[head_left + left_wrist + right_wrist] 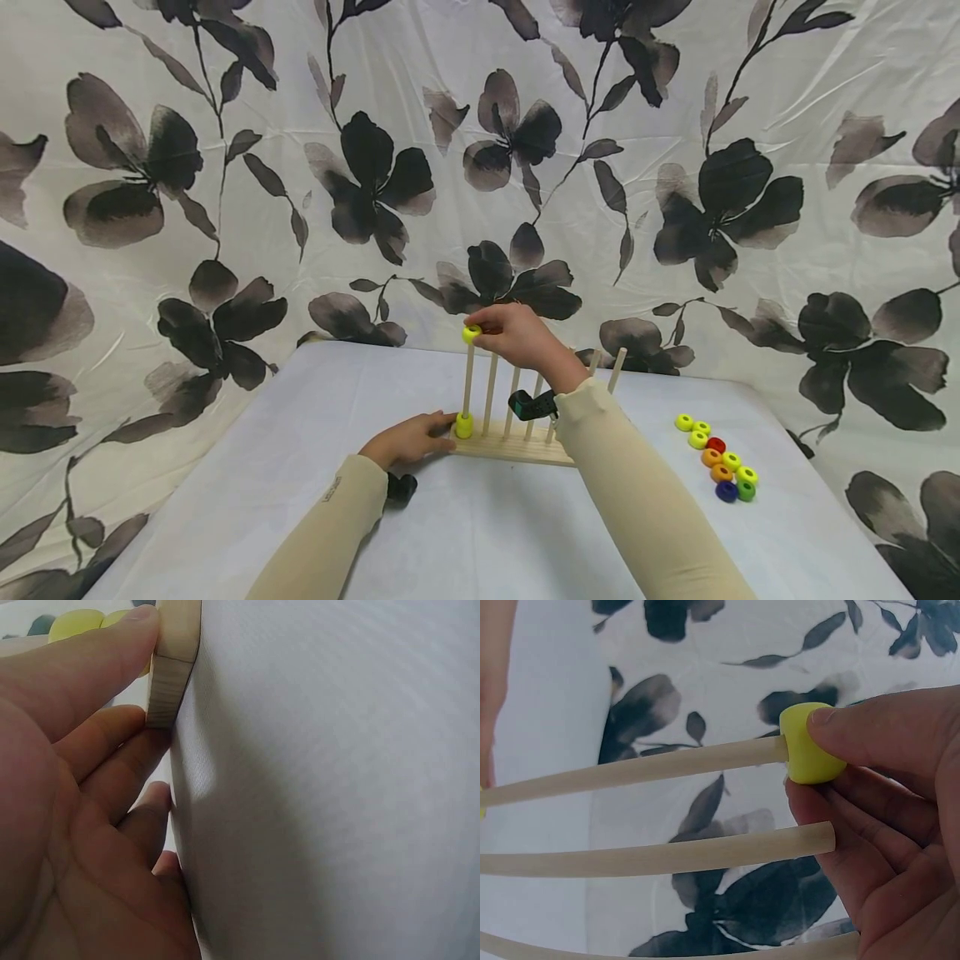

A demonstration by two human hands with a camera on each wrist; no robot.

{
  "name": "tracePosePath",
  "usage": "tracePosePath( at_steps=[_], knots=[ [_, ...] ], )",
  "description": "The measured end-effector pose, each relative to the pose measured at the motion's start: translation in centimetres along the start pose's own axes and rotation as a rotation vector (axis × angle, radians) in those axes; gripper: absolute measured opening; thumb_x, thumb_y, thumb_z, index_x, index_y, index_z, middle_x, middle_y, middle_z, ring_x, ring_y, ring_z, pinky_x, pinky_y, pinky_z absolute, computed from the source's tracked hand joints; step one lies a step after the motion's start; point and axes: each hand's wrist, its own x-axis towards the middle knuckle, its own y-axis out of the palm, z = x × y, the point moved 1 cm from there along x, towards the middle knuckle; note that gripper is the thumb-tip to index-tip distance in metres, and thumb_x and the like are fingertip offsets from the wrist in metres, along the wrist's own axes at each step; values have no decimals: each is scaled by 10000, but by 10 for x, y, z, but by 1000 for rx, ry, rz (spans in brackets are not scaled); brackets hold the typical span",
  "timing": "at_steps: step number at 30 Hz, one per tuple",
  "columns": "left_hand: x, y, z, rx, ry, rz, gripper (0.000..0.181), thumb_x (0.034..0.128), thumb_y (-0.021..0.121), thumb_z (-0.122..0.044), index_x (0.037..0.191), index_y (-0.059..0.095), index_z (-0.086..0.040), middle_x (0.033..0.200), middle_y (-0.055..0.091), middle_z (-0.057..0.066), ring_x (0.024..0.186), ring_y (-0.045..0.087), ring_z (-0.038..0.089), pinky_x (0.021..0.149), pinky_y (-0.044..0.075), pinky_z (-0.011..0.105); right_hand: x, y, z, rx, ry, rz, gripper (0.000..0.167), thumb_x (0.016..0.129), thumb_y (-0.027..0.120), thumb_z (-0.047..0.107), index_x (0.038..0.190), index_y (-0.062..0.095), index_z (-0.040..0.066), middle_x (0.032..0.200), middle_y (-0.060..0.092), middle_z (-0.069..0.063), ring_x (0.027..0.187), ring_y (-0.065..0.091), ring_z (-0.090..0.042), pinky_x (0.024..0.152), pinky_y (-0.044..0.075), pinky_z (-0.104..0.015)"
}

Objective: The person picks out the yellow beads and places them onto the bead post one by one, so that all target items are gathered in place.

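My right hand pinches a yellow bead between thumb and fingers. The bead sits at the top end of the leftmost peg; whether the peg's tip is inside its hole is hidden. Low on that same peg are stacked yellow beads. With thumb and fingertips, my left hand grips the left end of the wooden peg stand, whose end grain shows in the left wrist view. Several upright pegs rise from the stand, partly covered by the right hand and forearm.
Loose beads in yellow, red, orange, blue and green lie on the right of the white-covered table. Behind the table hangs a flower-patterned cloth.
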Motion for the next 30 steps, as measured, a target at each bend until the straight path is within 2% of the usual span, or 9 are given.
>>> tracePosePath(
  at_steps=[16,23,30],
  knots=[
    [-3,-1,-1,-9,1,4,641,892,671,-410,1472,426,-290,1589,288,127,1472,245,365,1153,213,632,0,1,2,16,44,27,320,918,651,137,1235,663,87,1197,686,-73,1084,665,-181,904,559,-308],
    [-2,-1,0,-5,-4,3,647,889,669,-424,1473,423,-293,1587,294,122,1473,244,360,1156,211,629,0,1,2,11,38,29,317,918,652,139,1232,665,95,1202,683,-73,1084,667,-177,903,560,-307],
    [-1,0,0,-2,-2,3,655,887,669,-428,1475,420,-285,1587,296,123,1473,249,355,1158,215,622,-1,0,3,-13,41,39,327,923,652,165,1246,659,119,1245,669,-65,1136,642,-191,948,540,-349]
  ],
)
